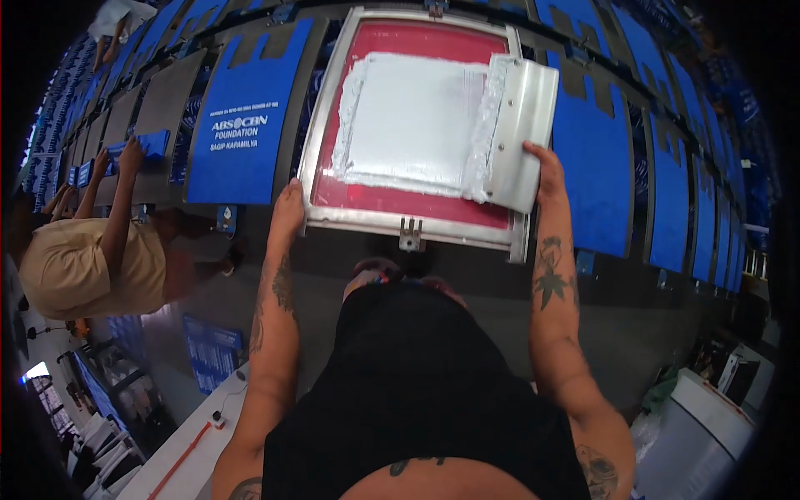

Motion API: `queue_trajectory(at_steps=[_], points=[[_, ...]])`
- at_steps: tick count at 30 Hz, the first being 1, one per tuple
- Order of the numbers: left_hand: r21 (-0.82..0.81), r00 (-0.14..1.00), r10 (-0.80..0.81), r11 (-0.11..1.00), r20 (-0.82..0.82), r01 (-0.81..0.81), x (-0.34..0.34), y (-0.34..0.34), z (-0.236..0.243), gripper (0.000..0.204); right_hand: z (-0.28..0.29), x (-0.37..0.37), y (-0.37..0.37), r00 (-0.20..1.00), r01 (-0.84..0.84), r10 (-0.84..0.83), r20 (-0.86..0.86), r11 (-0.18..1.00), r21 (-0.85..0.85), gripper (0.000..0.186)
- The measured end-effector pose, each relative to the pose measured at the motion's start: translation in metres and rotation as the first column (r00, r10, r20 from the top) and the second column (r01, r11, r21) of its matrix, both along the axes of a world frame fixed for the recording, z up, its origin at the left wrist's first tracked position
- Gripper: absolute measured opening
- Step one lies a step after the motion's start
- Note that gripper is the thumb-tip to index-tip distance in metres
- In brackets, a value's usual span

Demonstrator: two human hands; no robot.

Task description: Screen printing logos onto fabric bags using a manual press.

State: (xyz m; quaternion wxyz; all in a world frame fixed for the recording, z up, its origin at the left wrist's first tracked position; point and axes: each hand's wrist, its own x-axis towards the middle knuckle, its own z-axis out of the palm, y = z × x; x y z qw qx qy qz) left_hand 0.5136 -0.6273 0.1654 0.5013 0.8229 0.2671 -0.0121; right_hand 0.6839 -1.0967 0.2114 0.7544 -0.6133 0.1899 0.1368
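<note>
In front of me lies a screen printing frame (312,179) with a silver metal border and red mesh. A broad patch of white ink (417,121) covers the mesh's middle, thick at its edges. Along the right side rests a wide metal squeegee (527,125), its left edge caked with white ink. My left hand (288,208) is closed on the frame's lower left side. My right hand (547,173) is closed at the squeegee's right edge, its thumb on the metal; the fingers underneath are hidden, so whether they also touch the frame cannot be told.
Blue fabric panels (242,117) lie on a long row of boards both left and right. A metal bracket (411,235) sits at the frame's near edge. At left, a person in a tan shirt (92,262) handles blue pieces. Lower right stands a white bin (696,425).
</note>
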Motion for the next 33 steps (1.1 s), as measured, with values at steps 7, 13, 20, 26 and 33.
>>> queue_trajectory(at_steps=[7, 13, 20, 26, 33], points=[[0.096, 0.99, 0.077, 0.993, -0.118, -0.066, -0.007, 0.014, -0.037, 0.058, -0.016, -0.01, 0.016, 0.984, -0.077, 0.107, -0.14, 0.976, 0.205, 0.039], [0.231, 0.996, 0.065, 0.972, -0.059, -0.05, -0.006, 0.008, -0.036, 0.055, -0.024, -0.017, 0.017, 0.988, -0.061, 0.093, -0.125, 0.969, 0.241, 0.037], [0.196, 0.999, 0.031, 0.98, 0.016, -0.034, -0.007, 0.016, -0.05, 0.042, -0.054, -0.017, 0.001, 0.982, 0.03, 0.01, -0.19, 0.978, 0.208, 0.04], [0.028, 0.998, 0.029, 0.999, 0.061, -0.03, -0.004, 0.021, -0.055, 0.04, -0.009, 0.002, 0.055, 0.991, 0.059, -0.061, -0.122, 0.998, -0.017, 0.045], [-0.015, 0.971, 0.115, 0.993, 0.21, -0.114, 0.065, 0.059, -0.006, 0.023, 0.082, 0.13, 0.158, 0.645, -0.445, 0.755, -0.119, 0.244, -0.862, 0.05]])
